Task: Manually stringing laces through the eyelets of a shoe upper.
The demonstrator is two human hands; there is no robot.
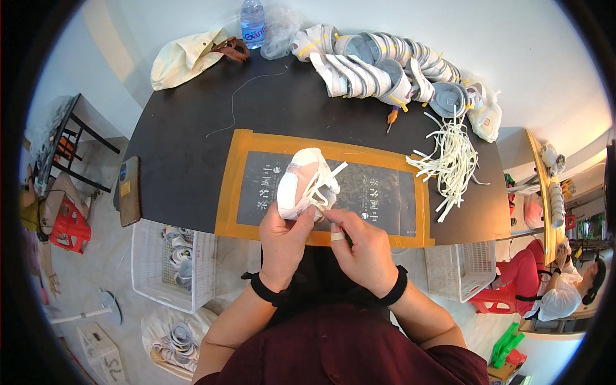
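A small pink and white shoe upper (299, 183) is held above the mat by my left hand (282, 247), its thumb on the near end. A white lace (313, 187) runs across the upper, one loose end sticking up to the right. My right hand (364, 247) is closed in a pinch at the near right side of the upper, with a pale wrap on one finger. Something dark shows in its palm, too covered to name. The patterned grey mat (391, 192), edged with wide orange tape, lies under the work.
White laces (449, 160) lie heaped at the right. Shoe uppers (366, 74) stand in rows behind, near an orange-handled pointed tool (392, 117). A cap (187, 61), a water bottle (253, 25) and a phone (129, 191) edge the black table. White crates (144, 266) flank me; another person sits right.
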